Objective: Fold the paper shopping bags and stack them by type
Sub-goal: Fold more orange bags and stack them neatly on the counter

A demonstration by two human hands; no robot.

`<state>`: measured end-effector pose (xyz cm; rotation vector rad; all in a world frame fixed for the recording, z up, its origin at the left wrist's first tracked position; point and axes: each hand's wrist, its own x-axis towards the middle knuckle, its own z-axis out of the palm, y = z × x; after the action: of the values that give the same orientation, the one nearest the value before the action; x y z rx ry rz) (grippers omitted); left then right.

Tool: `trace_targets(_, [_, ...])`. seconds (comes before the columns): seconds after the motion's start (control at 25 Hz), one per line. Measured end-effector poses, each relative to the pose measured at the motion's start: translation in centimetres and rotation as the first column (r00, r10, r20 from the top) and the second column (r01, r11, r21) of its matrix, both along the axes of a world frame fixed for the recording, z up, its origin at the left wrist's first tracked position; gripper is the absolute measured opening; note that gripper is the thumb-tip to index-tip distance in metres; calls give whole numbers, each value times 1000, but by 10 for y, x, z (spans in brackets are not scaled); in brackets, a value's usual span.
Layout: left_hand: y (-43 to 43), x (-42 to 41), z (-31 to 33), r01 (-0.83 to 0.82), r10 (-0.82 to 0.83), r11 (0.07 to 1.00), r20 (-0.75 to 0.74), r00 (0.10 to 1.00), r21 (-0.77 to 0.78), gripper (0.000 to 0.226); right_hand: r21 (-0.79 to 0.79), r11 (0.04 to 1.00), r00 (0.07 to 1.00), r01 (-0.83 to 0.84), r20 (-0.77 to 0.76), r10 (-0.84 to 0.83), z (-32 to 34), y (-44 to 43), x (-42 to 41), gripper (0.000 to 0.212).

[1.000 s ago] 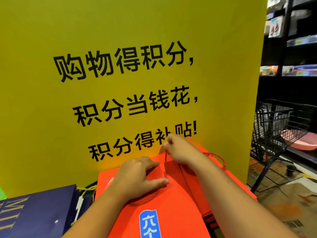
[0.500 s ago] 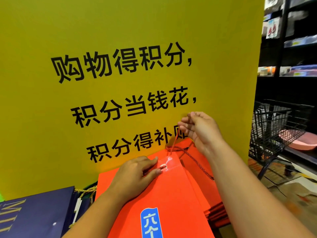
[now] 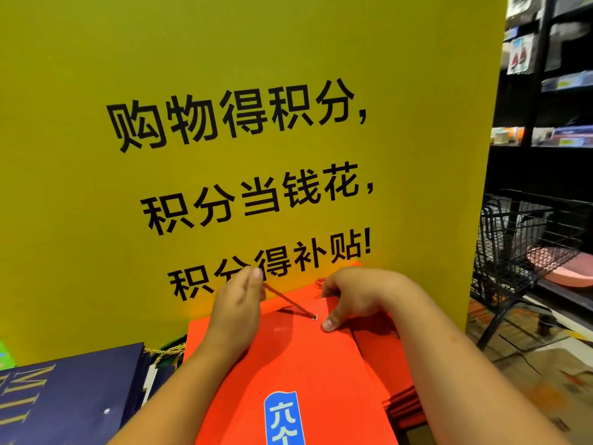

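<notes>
The left hand [image 3: 236,313] pinches the taut twisted cord handle [image 3: 288,300]; the right hand [image 3: 362,293] grips the top edge of the orange paper bag [image 3: 305,358].

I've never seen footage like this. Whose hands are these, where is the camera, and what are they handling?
No machine here: a person wears one camera on the head, looking forward and down at their own bare hands. The left hand pinches the twisted cord handle of a flat orange paper shopping bag; the cord runs taut to a metal eyelet. The right hand holds that bag's top edge, thumb pressed beside the eyelet. More orange bags lie underneath. On the left lies a navy paper bag with gold lettering. Behind stands a big yellow sign board; a black wire shopping cart is on the right.
</notes>
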<state>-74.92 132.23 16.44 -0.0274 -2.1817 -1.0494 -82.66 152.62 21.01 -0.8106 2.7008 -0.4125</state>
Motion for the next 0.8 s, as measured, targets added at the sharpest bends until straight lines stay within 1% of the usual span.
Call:
trace_targets(0.04, [0, 4, 10, 41, -55, 958, 39, 998, 282, 52, 15, 1000, 1000, -2, -2, 2, -1, 0, 0, 73])
trace_targets(0.08, [-2, 8, 21, 88, -127, 850, 41, 991, 520, 52, 29, 1000, 1000, -5, -7, 5, -2, 0, 1, 70])
trace_targets(0.12, [-6, 12, 29, 143, -196, 719, 1, 981, 680, 50, 43, 999, 1000, -8, -15, 9, -2, -1, 1, 66])
trace_targets(0.16, [-10, 15, 36, 203, -248, 602, -61, 967, 772, 50, 48, 999, 1000, -14, -17, 15, -2, -1, 2, 61])
trace_targets(0.2, [-15, 16, 41, 261, -286, 512, -124, 950, 818, 49, 42, 999, 1000, -17, -11, 18, -3, -1, 1, 55])
trace_targets(0.24, [-17, 17, 44, 308, -313, 454, -174, 934, 836, 49, 24, 999, 1000, -22, -4, 22, -3, -1, 1, 48])
trace_targets(0.32, [-17, 17, 44, 373, -340, 373, -249, 907, 850, 49, -10, 1000, 1000, -26, 3, 26, -3, 0, 0, 40])
trace_targets(0.4, [-16, 15, 41, 418, -347, 294, -312, 884, 859, 49, -35, 999, 1000, -26, -1, 26, -2, 1, 0, 40])
trace_targets(0.44, [-16, 13, 42, 422, -342, 268, -324, 882, 866, 49, -42, 999, 1000, -30, -10, 29, -2, 1, 0, 40])
trace_targets(0.48, [-17, 13, 44, 417, -335, 261, -323, 885, 870, 47, -49, 998, 999, -41, -28, 39, -1, 2, 1, 38])
trace_targets(0.52, [-18, 12, 45, 413, -333, 282, -316, 889, 866, 45, -60, 997, 998, -54, -44, 51, 0, 3, 1, 36])
trace_targets(0.56, [-19, 12, 47, 402, -339, 367, -282, 897, 839, 42, -101, 992, 997, -71, -31, 68, 1, 4, 2, 34])
trace_targets(0.6, [-17, 14, 50, 370, -353, 529, -199, 914, 764, 37, -198, 977, 996, -76, 36, 85, 1, 5, 2, 31])
trace_targets(0.64, [-13, 17, 52, 326, -367, 709, -67, 928, 625, 33, -336, 940, 982, -63, 146, 118, 1, 5, 4, 27])
trace_targets(0.68, [-8, 20, 53, 289, -367, 847, 98, 925, 447, 36, -466, 884, 953, -30, 255, 167, 3, 5, 6, 24])
trace_targets(0.72, [-3, 21, 52, 249, -315, 936, 274, 909, 249, 42, -561, 828, 923, 0, 318, 216, 5, 5, 8, 22])
trace_targets(0.76, [2, 21, 51, 214, -203, 977, 401, 894, 15, 44, -616, 788, 915, 5, 320, 244, 7, 4, 9, 22])
trace_targets(0.8, [6, 20, 51, 202, -83, 953, 445, 892, -227, 39, -653, 758, 918, 2, 302, 257, 10, 3, 10, 22])
